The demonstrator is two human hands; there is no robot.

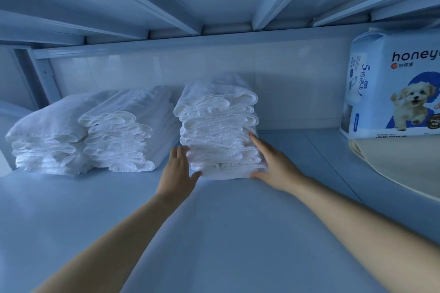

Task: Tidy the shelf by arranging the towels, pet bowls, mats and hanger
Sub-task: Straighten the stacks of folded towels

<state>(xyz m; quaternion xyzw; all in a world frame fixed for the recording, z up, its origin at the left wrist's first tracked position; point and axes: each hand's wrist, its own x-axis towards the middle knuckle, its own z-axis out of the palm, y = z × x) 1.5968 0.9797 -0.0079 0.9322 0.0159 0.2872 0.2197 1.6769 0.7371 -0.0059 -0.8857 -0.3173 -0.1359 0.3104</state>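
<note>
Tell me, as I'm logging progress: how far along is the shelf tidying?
Looks done: the far-left stack of folded white towels and the middle towel stack sit side by side on the pale shelf board. In hand: left hand and right hand press flat on either side of the third towel stack. Remaining: the beige mat by the dog-printed pet-pad pack; bowls and hanger are out of view.

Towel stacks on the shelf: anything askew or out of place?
Nothing spilled or damaged. The tallest towel stack, pressed between the left hand and right hand, stands apart from the two lower stacks, which touch each other; its folded edges line up unevenly.
</note>
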